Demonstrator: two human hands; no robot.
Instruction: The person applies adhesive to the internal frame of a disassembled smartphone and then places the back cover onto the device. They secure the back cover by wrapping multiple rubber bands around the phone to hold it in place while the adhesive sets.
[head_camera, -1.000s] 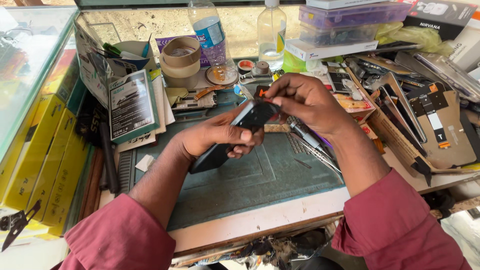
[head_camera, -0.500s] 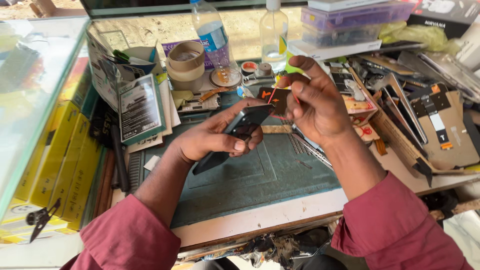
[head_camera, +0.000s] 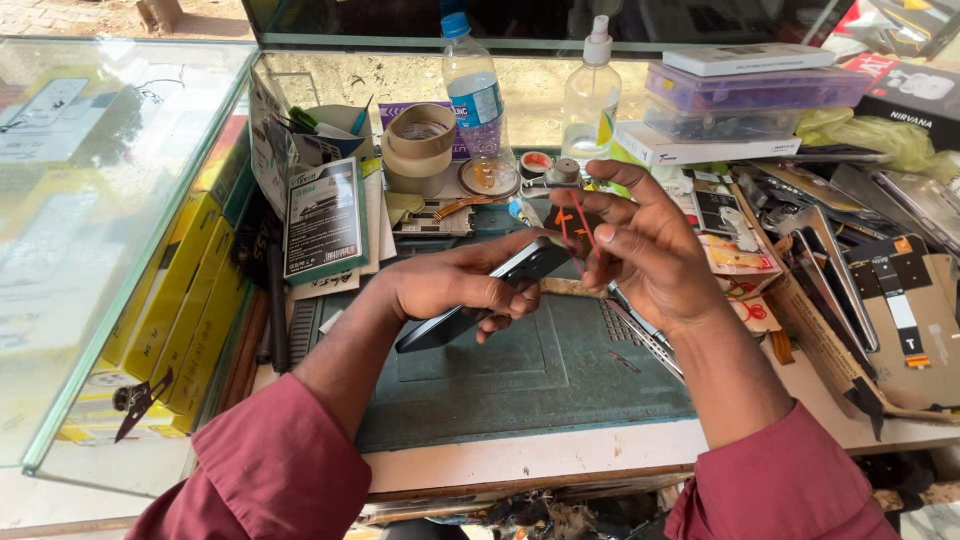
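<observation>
Red, thin and looped, a small rubber band (head_camera: 578, 222) is stretched between the fingers of the right hand (head_camera: 640, 250), which is pinched shut on it just above the top end of a dark, flat slab of a smartphone (head_camera: 485, 295). The left hand (head_camera: 455, 285) is wrapped around the phone's middle, holding it tilted with its lower end hanging just above the dark green cutting mat (head_camera: 520, 375).

The band looks taut, so it could snap off the fingertips; with only one hand gripping the phone, a jolt might also drop it onto the mat.

Farther out, the mat lies on a pale wooden workbench (head_camera: 530, 455) crowded with clutter: a roll of tan masking tape (head_camera: 420, 150), a clear plastic water bottle with a blue cap (head_camera: 472, 100) and a clear dispenser bottle with a white nozzle (head_camera: 590, 100) behind the hands, flat printed packets (head_camera: 322, 220) to the left, and cardboard pieces with metal strips (head_camera: 880, 300) on the right. A glass display case (head_camera: 110, 200) holding yellow boxes (head_camera: 170, 310) stands at the left. Sandy ground shows beyond the glass at the back.
</observation>
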